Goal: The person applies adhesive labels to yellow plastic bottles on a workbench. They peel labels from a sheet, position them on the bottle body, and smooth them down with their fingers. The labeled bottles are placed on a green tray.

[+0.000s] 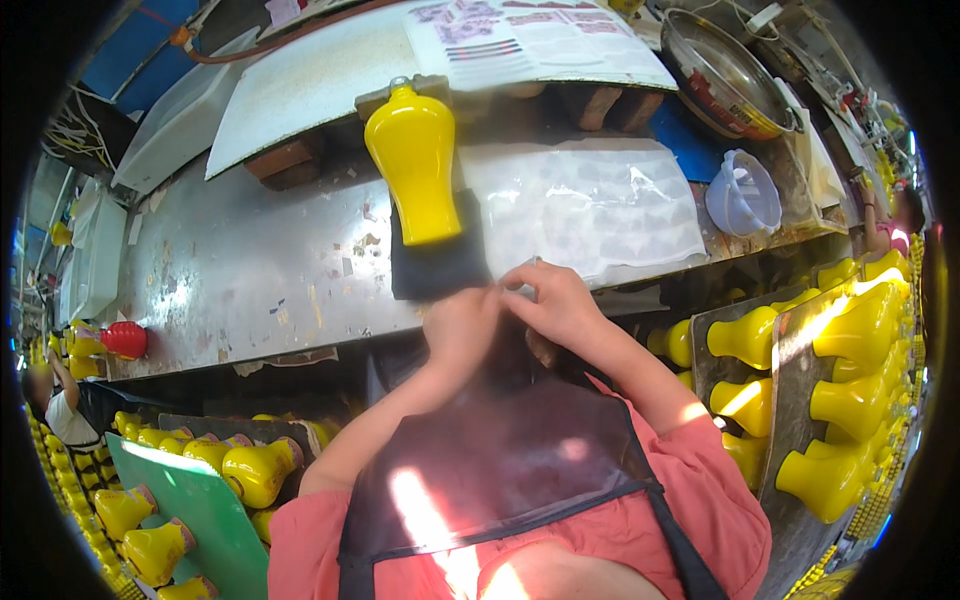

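My left hand (pixel 463 318) and my right hand (pixel 552 298) meet over the near edge of the metal table. Both have their fingers closed at the meeting point. A small whitish bit shows at the right fingertips, too small to name; whatever the left fingers hold is hidden. Just beyond them a glossy yellow vase (pixel 415 165) lies on its side, its wide end toward me. Under it is a black cloth (pixel 437 272), and its neck end rests at a small block (pixel 432 85). To the right, a wet-looking translucent sheet (pixel 590 205) with grey patches lies flat, near my right hand.
A white board (pixel 320 85) with printed sheets (pixel 530 40) stands raised on bricks (pixel 285 162) behind. A pale bucket (pixel 743 195) and large round pan (pixel 725 75) are at right. Yellow vases crowd racks (pixel 735 340) on both sides; a red vase (pixel 125 340) stands left. Other people work at both edges.
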`<state>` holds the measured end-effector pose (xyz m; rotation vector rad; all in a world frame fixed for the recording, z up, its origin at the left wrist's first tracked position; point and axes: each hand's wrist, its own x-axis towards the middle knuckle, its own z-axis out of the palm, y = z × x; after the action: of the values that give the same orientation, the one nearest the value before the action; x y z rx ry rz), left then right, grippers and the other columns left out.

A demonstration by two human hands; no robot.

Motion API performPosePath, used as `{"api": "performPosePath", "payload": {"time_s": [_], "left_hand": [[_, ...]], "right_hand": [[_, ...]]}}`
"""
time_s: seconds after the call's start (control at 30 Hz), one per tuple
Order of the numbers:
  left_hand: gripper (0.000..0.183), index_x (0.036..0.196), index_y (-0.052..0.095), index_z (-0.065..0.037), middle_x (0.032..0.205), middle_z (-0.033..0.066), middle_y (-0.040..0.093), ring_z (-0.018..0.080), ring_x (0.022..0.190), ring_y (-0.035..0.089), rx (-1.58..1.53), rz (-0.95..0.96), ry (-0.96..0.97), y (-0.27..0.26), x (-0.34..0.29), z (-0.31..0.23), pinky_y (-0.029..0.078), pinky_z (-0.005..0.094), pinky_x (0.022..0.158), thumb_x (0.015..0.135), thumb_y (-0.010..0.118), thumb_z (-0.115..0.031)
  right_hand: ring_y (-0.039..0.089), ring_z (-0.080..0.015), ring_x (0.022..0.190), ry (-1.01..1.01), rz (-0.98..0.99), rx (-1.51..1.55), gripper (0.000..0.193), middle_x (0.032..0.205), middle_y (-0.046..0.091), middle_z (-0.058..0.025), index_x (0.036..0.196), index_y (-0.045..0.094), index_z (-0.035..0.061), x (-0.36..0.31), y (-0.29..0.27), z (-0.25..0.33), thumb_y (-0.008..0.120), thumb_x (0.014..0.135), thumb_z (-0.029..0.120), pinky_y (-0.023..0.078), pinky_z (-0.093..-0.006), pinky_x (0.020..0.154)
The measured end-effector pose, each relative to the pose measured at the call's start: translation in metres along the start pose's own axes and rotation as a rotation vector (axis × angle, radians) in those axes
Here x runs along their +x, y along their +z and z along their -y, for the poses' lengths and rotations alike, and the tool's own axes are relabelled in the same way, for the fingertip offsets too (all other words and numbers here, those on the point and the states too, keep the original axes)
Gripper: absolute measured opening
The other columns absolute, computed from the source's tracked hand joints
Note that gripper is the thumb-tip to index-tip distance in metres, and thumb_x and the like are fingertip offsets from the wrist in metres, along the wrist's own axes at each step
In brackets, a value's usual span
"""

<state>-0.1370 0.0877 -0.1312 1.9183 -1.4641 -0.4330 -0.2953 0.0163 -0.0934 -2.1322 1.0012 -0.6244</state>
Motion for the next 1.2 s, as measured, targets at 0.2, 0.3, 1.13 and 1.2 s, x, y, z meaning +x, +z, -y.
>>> {"api": "performPosePath", "payload": {"time_s": [0.2, 0.3, 1.13, 1.2], "left_hand": [[0.035, 0.08, 0.078, -0.004, 0.06, 0.0101, 0.069, 0.024, 0.057, 0.07, -0.16, 0.009, -0.126, 0.006, 0.0, 0.002, 0.054, 0.0367, 0.06, 0.096, 0.065, -0.032], [0.036, 0.088, 0.078, 0.0, 0.062, 0.0077, 0.07, 0.0165, 0.057, 0.068, -0.33, 0.064, -0.205, 0.007, -0.001, 0.002, 0.053, 0.0328, 0.059, 0.097, 0.066, -0.033], [0.029, 0.11, 0.074, 0.007, 0.066, 0.0005, 0.065, 0.0045, 0.057, 0.057, -0.564, 0.127, -0.329, 0.016, 0.003, 0.009, 0.044, 0.0211, 0.054, 0.096, 0.071, -0.018], [0.029, 0.109, 0.074, 0.007, 0.065, 0.0007, 0.065, 0.004, 0.057, 0.056, -0.525, 0.124, -0.326, 0.016, 0.003, 0.01, 0.044, 0.021, 0.054, 0.095, 0.072, -0.018]], "right_hand": [[0.065, -0.017, 0.063, 0.203, 0.019, 0.107, 0.023, 0.083, 0.074, -0.0121, 0.103, 0.076, 0.0037, 0.006, 0.002, -0.009, 0.072, 0.089, 0.022, 0.053, -0.0321, 0.063], [0.065, -0.0135, 0.064, 0.241, 0.036, 0.16, 0.023, 0.086, 0.076, -0.0093, 0.104, 0.076, 0.0028, 0.011, 0.004, -0.018, 0.072, 0.089, 0.021, 0.053, -0.0304, 0.063], [0.07, -0.0394, 0.08, 0.228, -0.106, -0.174, 0.021, 0.086, 0.073, -0.0195, 0.087, 0.073, 0.0027, 0.023, -0.009, -0.042, 0.061, 0.089, 0.02, 0.056, -0.0447, 0.075], [0.069, -0.0406, 0.083, 0.244, -0.207, -0.425, 0.021, 0.088, 0.072, -0.02, 0.088, 0.072, 0.0032, 0.026, -0.027, -0.054, 0.059, 0.089, 0.02, 0.055, -0.0469, 0.078]]}}
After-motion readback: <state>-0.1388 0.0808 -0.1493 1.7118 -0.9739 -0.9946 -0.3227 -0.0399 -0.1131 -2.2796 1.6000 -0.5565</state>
